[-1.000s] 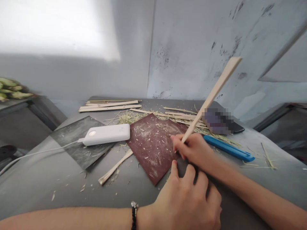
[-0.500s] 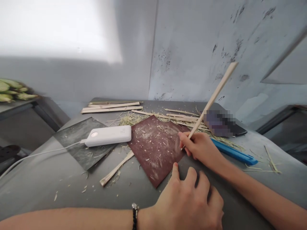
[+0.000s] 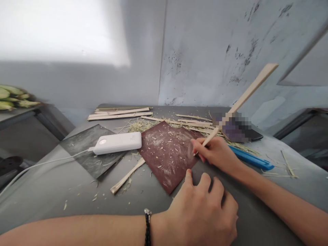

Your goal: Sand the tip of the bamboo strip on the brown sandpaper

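My right hand (image 3: 216,152) grips a long pale bamboo strip (image 3: 246,95) near its lower end. The strip's tip rests on the right edge of a dark red sheet of sandpaper (image 3: 166,152), and its wide end slants up to the right. My left hand (image 3: 205,212) lies flat, fingers spread, on the near corner of a dark sheet beside the sandpaper; its thumb touches the sandpaper's near edge. A black bead bracelet (image 3: 147,227) is on the left wrist.
On the grey table (image 3: 51,191) lie a white power bank (image 3: 116,142) with its cable on a dark sheet (image 3: 87,148), a loose bamboo piece (image 3: 126,176), a stack of strips (image 3: 119,113), shavings, a blue tool (image 3: 252,160) and a phone (image 3: 237,128). Walls stand close behind.
The strip's upper end has swung lower and further right. My right hand shifted slightly along the sandpaper's right edge. The left hand stayed pressed in place.
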Tool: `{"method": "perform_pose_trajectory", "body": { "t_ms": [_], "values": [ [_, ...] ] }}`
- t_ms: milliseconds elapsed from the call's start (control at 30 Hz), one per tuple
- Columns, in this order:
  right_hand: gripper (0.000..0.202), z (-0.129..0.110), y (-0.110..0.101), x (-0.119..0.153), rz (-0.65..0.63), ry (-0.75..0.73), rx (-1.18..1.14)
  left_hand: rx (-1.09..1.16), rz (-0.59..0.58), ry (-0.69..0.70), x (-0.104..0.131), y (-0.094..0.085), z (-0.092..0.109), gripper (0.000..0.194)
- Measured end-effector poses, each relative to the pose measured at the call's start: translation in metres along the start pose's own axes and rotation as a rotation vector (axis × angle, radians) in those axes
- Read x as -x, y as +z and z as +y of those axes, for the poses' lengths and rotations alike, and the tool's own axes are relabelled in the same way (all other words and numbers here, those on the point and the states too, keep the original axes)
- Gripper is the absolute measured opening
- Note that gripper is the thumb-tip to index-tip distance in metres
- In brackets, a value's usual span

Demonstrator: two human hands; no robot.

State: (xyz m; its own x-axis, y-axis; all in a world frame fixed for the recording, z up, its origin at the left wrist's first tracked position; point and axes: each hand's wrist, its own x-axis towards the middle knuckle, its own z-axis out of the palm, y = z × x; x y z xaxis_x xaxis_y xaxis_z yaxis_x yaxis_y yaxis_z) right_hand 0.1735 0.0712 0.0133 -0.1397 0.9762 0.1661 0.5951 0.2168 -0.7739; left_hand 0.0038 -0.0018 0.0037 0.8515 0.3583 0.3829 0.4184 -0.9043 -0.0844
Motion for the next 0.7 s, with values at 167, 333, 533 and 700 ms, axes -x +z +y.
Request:
{"method": "perform_pose_trajectory", "body": {
  "t_ms": [167, 333, 533, 700],
  "values": [
    [0.052, 0.0027, -0.0033, -0.0015, -0.054, 0.027, -0.032, 0.012, -0.025, -0.001, 0.0014, -0.0041, -0.0014, 0.033],
    [0.052, 0.0033, -0.0056, -0.0029, 0.026, 0.026, -0.006, 0.03, -0.036, -0.005, 0.0014, -0.0044, -0.0011, 0.032],
    [0.051, -0.0019, -0.0015, -0.0011, -0.051, 0.031, -0.021, 0.035, -0.037, 0.005, 0.0003, -0.0047, -0.0012, 0.03],
    [0.051, -0.0059, 0.002, 0.0004, -0.04, 0.043, -0.035, 0.03, -0.046, 0.008, -0.0006, -0.0046, -0.0021, 0.03]
  ]
}}
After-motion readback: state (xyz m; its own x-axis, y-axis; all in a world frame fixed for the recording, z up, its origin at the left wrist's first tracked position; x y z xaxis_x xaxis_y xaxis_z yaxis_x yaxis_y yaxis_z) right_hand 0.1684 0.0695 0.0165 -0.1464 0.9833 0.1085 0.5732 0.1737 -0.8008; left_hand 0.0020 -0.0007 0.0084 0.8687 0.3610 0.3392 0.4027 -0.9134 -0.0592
